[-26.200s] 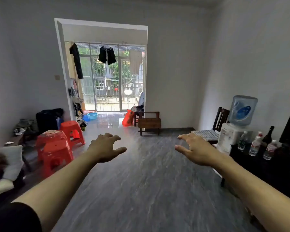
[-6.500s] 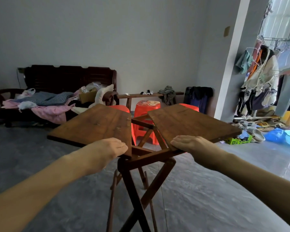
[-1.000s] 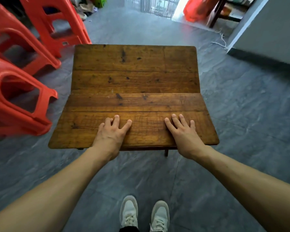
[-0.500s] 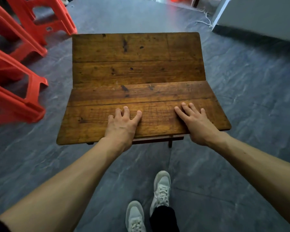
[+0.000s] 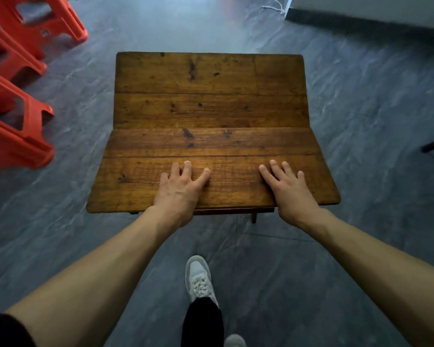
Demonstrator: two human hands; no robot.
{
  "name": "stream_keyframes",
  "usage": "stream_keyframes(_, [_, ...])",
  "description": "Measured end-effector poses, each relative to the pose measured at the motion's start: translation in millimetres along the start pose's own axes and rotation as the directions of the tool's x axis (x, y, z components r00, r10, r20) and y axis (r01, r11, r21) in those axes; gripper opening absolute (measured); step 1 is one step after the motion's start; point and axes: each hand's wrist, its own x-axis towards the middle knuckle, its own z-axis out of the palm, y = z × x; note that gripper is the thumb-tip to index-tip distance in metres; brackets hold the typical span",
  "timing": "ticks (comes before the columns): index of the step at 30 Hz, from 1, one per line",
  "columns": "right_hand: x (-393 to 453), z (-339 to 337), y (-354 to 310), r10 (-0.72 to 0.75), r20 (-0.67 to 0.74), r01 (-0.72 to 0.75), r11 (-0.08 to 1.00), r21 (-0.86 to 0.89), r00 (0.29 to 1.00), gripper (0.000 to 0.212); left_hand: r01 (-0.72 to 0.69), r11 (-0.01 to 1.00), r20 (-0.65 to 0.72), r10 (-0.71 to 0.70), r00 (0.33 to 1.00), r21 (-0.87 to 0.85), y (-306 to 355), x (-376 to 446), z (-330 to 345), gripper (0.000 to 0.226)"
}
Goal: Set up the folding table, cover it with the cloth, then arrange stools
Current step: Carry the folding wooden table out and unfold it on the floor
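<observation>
Fingers straight, both hands flat on near leaf | folding table unfolded, leaf seam running left-right

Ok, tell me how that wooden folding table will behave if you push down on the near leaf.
The folding table is probably stiff plank wood, unlikely to flex under the left hand or right hand. The near leaf seems to sit slightly off-level at the seam, so it may hinge. It could slide on the smooth floor.

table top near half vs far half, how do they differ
The near half has both hands pressed flat on it: left hand, right hand. The far half is bare. The near half's edge overlaps the far half, sitting slightly higher. Both are dark-stained brown planks.
</observation>
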Motion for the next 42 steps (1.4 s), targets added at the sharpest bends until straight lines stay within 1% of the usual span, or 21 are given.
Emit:
stream_keyframes(1, [-10.4,2.5,-1.0,-0.005,-0.012,0.005,1.000,-0.002,1.000,0.096,0.008,1.000,-0.008,-0.008,1.000,0.006,4.4,-9.1,2.2,0.106])
stream_keyframes(3, [-37.5,11.8,-4.9,-0.009,0.010,0.009,1.000,0.001,1.000,0.097,-0.006,1.000,-0.004,0.006,1.000,0.010,15.8,-31.8,8.9,0.101])
stream_keyframes(6, [-82.7,28.7,-9.9,0.018,0.003,-0.018,1.000,0.024,1.000,0.096,-0.032,0.999,-0.029,0.033,0.999,0.038,31.7,-66.0,21.2,0.097])
stream_keyframes(10, [-140.9,46.3,-20.0,0.033,0.030,-0.034,0.998,0.044,0.999,0.099,-0.072,0.995,0.021,0.070,0.997,0.062,48.7,-116.9,36.8,0.108])
stream_keyframes(14, [-180.0,65.3,-38.0,0.050,0.035,-0.052,0.998,0.046,0.998,0.100,-0.084,0.994,0.023,0.083,0.996,0.063,54.5,-155.5,55.3,0.111])
stream_keyframes(19, [-208.7,89.4,-78.9,0.083,0.016,-0.084,0.995,0.045,0.996,0.102,-0.098,0.994,-0.016,0.099,0.995,0.054,38.5,-196.4,79.7,0.107])
stream_keyframes(23, [-232.7,100.5,-119.2,0.104,0.031,-0.105,0.994,0.042,0.994,0.098,-0.112,0.992,-0.033,0.114,0.993,0.051,14.1,-231.1,98.0,0.109])
stream_keyframes(26, [-251.9,111.1,-155.3,0.096,0.042,-0.098,0.995,0.035,0.994,0.096,-0.127,0.991,-0.029,0.128,0.991,0.044,-6.9,-263.8,113.4,0.110])
stream_keyframes(29, [-270.9,122.2,-187.7,0.098,0.041,-0.099,0.995,0.023,0.994,0.096,-0.123,0.992,-0.038,0.123,0.992,0.024,-23.9,-296.4,130.1,0.105])
stream_keyframes(34, [-304.0,137.9,-234.9,0.087,0.026,-0.086,0.996,-0.026,0.996,0.099,-0.104,0.995,-0.011,0.104,0.995,-0.007,-44.4,-351.0,152.0,0.101])
stream_keyframes(36, [-318.7,143.4,-246.5,0.082,0.047,-0.080,0.996,-0.046,0.996,0.100,-0.101,0.995,0.017,0.102,0.995,-0.026,-43.5,-371.6,156.8,0.099])
stream_keyframes(38, [-334.2,148.5,-251.0,0.078,0.039,-0.076,0.995,-0.064,0.996,0.099,-0.084,0.996,0.021,0.085,0.996,-0.028,-38.1,-389.3,160.5,0.096])
stream_keyframes(42, [-366.5,156.2,-245.3,0.057,0.052,-0.054,0.997,-0.051,0.997,0.097,-0.070,0.996,0.020,0.071,0.997,-0.058,-20.8,-420.7,165.6,0.092])
